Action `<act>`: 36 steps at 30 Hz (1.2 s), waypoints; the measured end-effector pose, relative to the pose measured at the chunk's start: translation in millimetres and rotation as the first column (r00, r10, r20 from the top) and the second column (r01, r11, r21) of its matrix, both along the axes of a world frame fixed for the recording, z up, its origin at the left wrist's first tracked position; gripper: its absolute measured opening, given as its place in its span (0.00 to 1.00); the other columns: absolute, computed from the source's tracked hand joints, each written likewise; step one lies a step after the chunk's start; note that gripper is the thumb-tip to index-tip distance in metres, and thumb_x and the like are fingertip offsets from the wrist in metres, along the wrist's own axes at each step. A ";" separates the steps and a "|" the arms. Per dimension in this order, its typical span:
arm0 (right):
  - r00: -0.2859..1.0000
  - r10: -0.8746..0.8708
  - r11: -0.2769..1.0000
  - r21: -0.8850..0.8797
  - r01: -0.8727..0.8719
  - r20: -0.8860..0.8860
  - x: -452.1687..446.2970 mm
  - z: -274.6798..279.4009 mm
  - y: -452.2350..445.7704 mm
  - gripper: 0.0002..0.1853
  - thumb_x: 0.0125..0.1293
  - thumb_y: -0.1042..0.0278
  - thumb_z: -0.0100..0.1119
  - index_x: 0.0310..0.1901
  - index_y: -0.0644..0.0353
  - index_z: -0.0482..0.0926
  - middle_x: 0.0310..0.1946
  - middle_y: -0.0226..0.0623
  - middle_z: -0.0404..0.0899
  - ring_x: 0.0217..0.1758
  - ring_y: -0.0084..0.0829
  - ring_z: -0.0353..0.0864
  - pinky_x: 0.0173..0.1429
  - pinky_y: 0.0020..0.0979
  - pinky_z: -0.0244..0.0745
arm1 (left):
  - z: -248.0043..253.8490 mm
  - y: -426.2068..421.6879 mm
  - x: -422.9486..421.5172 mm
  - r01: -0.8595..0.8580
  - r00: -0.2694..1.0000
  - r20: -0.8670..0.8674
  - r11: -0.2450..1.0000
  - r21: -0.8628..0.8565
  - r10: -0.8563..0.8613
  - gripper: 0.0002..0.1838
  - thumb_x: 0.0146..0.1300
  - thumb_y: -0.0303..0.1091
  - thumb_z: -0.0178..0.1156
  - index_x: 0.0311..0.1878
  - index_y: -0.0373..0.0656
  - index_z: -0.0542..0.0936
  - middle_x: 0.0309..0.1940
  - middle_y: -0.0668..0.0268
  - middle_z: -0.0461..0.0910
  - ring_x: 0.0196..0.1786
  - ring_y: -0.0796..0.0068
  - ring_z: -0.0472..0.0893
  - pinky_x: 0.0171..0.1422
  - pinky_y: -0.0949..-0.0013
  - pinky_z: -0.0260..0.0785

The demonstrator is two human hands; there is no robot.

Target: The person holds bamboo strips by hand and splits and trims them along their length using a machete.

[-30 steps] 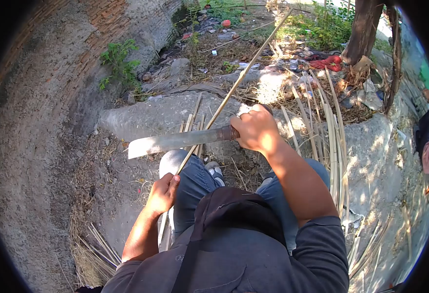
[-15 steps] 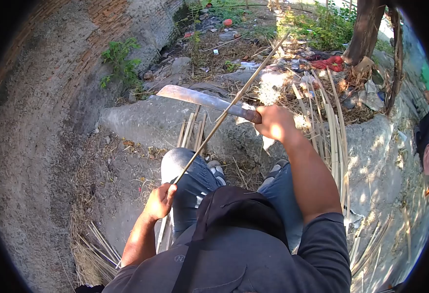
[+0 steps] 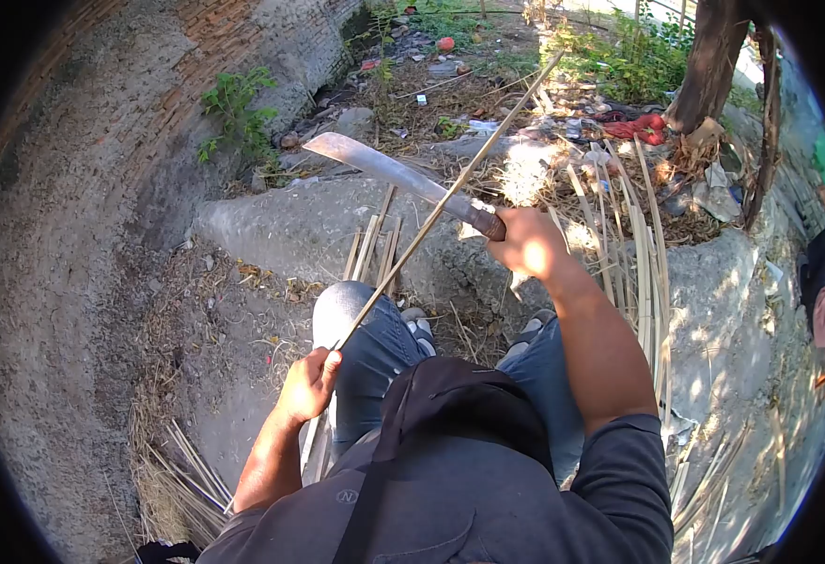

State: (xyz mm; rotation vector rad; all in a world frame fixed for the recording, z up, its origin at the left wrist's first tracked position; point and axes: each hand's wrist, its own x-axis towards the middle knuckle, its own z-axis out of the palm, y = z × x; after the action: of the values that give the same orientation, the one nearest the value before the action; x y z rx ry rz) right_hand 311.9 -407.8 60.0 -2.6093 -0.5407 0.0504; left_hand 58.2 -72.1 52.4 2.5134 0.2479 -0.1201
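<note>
A machete [image 3: 389, 171] with a broad, worn blade is gripped at its handle by my right hand [image 3: 525, 242], blade pointing left. My left hand [image 3: 311, 383] is closed around the lower end of a long, thin bamboo strip [image 3: 459, 181], which slants up and away to the right. The strip crosses the blade close to the handle and appears to touch it. My left forearm rests beside my left knee [image 3: 342, 315]. More pale strips [image 3: 367, 252] lean on the concrete ledge past that knee.
Long strips [image 3: 643, 254] lie in a bundle on the right, with further bundles at lower left [image 3: 192, 475] and lower right [image 3: 713, 479]. A concrete ledge [image 3: 272, 226] runs ahead of my feet. A plastered brick wall [image 3: 74, 263] curves along the left; a tree trunk [image 3: 710, 66] stands far right.
The machete has tilted, its handle end slightly lower and its tip raised. My right hand has dropped a little. The left hand keeps its hold on the bamboo strip.
</note>
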 end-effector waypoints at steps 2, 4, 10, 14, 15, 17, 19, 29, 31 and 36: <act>0.974 0.018 0.995 -0.096 0.004 0.225 2.1 -4.6 -1.1 0.12 0.59 0.59 0.66 0.40 0.55 0.84 0.34 0.48 0.87 0.42 0.50 0.88 0.51 0.49 0.82 | 0.6 -3.6 3.0 -0.011 1.000 0.018 1.000 0.006 0.010 0.29 0.80 0.56 0.50 0.37 0.35 0.77 0.26 0.46 0.79 0.33 0.44 0.82 0.40 0.51 0.72; 0.976 0.014 0.996 -0.092 0.007 0.217 1.0 -1.5 -1.7 0.12 0.59 0.59 0.66 0.40 0.57 0.83 0.33 0.51 0.87 0.43 0.51 0.88 0.50 0.50 0.82 | -2.4 -5.8 4.1 -0.012 1.000 -0.007 1.000 -0.011 0.012 0.30 0.80 0.57 0.49 0.37 0.35 0.77 0.27 0.45 0.79 0.34 0.42 0.82 0.41 0.51 0.72; 0.975 0.054 0.982 0.187 -0.013 -0.216 3.5 -5.3 -2.8 0.13 0.58 0.60 0.66 0.39 0.61 0.82 0.32 0.53 0.86 0.41 0.52 0.88 0.49 0.50 0.82 | -14.4 0.1 2.8 -0.042 0.997 -0.067 0.995 -0.091 0.036 0.32 0.80 0.60 0.48 0.38 0.34 0.76 0.26 0.50 0.79 0.32 0.53 0.80 0.41 0.53 0.72; 0.994 -0.030 0.993 0.114 0.017 0.109 -4.6 -9.0 3.7 0.12 0.57 0.60 0.67 0.36 0.60 0.82 0.30 0.49 0.86 0.39 0.50 0.88 0.47 0.50 0.82 | 0.3 -9.2 11.7 -0.051 0.997 -0.063 0.995 -0.080 0.046 0.32 0.80 0.60 0.48 0.38 0.34 0.76 0.25 0.52 0.78 0.31 0.57 0.79 0.41 0.54 0.72; 0.979 0.000 0.997 0.069 -0.014 0.205 -6.8 -6.5 4.3 0.11 0.56 0.60 0.68 0.36 0.58 0.82 0.29 0.47 0.86 0.38 0.49 0.88 0.45 0.49 0.81 | 2.7 -12.3 15.2 -0.053 0.997 -0.055 0.996 -0.067 0.049 0.32 0.81 0.59 0.48 0.38 0.34 0.76 0.25 0.52 0.78 0.30 0.58 0.78 0.41 0.54 0.72; 0.919 0.068 0.998 -0.029 -0.061 0.388 -10.6 -1.9 4.9 0.10 0.55 0.60 0.69 0.34 0.55 0.82 0.26 0.42 0.85 0.36 0.47 0.88 0.42 0.48 0.81 | -0.6 -16.5 21.7 -0.055 0.998 -0.034 0.995 -0.083 0.053 0.31 0.81 0.58 0.48 0.38 0.35 0.76 0.24 0.52 0.77 0.30 0.58 0.78 0.40 0.55 0.72; 0.872 0.203 0.979 -0.087 -0.184 0.445 -14.7 -11.5 11.8 0.09 0.52 0.60 0.70 0.33 0.51 0.81 0.23 0.37 0.84 0.32 0.43 0.87 0.41 0.44 0.78 | -1.7 -20.4 26.8 -0.048 0.999 -0.017 0.995 -0.087 0.047 0.30 0.81 0.58 0.49 0.38 0.35 0.76 0.23 0.53 0.77 0.29 0.59 0.78 0.39 0.55 0.71; 0.937 -0.027 1.000 0.011 0.024 0.349 37.9 -12.9 -33.2 0.08 0.57 0.61 0.68 0.37 0.52 0.82 0.27 0.44 0.85 0.36 0.50 0.87 0.44 0.50 0.80 | 2.0 16.1 14.1 0.016 0.989 0.147 1.000 -0.012 -0.014 0.27 0.80 0.52 0.52 0.36 0.34 0.76 0.21 0.51 0.76 0.26 0.55 0.77 0.35 0.56 0.70; 0.943 -0.039 0.999 -0.011 0.046 0.332 28.3 -16.6 -19.5 0.08 0.57 0.62 0.68 0.37 0.51 0.82 0.28 0.43 0.86 0.36 0.49 0.87 0.46 0.49 0.81 | 2.8 21.2 12.1 -0.019 0.996 0.087 1.000 0.014 0.017 0.27 0.80 0.53 0.52 0.36 0.34 0.76 0.22 0.50 0.77 0.26 0.54 0.77 0.36 0.56 0.70; 0.978 -0.024 0.998 -0.048 0.035 0.207 11.5 -3.7 -9.3 0.08 0.57 0.63 0.66 0.38 0.52 0.82 0.27 0.40 0.86 0.37 0.48 0.88 0.46 0.48 0.81 | -19.5 25.0 2.2 -0.059 0.997 0.046 0.991 -0.118 0.065 0.29 0.81 0.54 0.50 0.34 0.33 0.74 0.24 0.52 0.75 0.29 0.63 0.73 0.38 0.58 0.69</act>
State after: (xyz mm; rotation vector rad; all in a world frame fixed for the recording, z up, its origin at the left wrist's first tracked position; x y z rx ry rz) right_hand 323.4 -417.1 56.3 -2.6888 -0.5784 -0.2220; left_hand 60.4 -47.1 32.9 2.3873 0.2898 -0.0458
